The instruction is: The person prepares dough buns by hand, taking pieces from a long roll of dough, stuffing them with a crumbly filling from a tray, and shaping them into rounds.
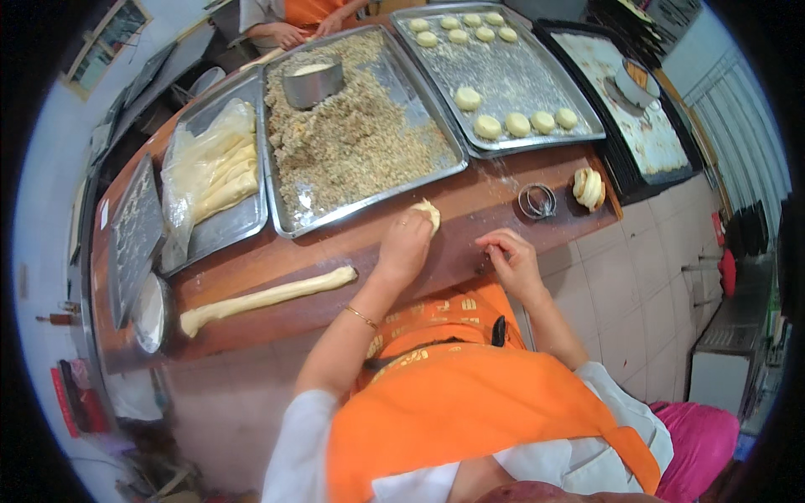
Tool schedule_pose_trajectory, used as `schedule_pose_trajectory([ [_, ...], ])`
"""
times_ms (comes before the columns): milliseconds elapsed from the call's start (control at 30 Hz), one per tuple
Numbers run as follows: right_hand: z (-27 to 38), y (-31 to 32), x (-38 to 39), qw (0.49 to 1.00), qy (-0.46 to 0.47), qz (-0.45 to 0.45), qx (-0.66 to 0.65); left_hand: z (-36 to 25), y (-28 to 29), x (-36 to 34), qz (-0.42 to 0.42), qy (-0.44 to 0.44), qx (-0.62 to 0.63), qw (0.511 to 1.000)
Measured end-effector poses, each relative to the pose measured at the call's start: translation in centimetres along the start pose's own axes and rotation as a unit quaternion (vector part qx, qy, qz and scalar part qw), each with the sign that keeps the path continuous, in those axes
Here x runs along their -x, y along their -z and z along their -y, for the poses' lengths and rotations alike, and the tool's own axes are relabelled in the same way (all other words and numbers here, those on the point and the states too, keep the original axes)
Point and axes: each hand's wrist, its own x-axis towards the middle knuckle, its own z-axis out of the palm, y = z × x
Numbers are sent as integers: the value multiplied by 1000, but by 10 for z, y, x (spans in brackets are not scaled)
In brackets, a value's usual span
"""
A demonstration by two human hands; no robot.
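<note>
My left hand is closed around a small piece of pale dough, just in front of the filling tray. To its right, my right hand hovers over the table's near edge, fingers loosely bent and a little apart, with nothing visible in them. A long rope of dough lies on the wooden table left of my left forearm. The large metal tray beyond my hands holds crumbly beige filling, with a round metal container set in it.
Round dough pieces sit in rows on a floured tray. Metal ring cutters and a stack of pale rounds are at right. Plastic-covered dough and a flour bowl are at left. A co-worker's hands show at the far side.
</note>
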Motion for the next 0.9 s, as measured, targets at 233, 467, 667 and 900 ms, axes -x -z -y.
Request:
schedule_pose_trajectory([
  [233, 25, -10, -30, 999, 28, 15, 19, -13, -7, -10, -18, 48, 59, 997],
  [467, 27, -34, -116, 987, 114, 15, 111, -5, 7, 11, -156, 404, 689, 582],
  [667, -12, -70, -221, 896, 29, 253, 365, -21, 65, 34, -153, 481, 729, 462],
  [900, -6, -137, -256, 950, 195, 84, 230, -22, 93, 90, -216, 428, 783, 397],
])
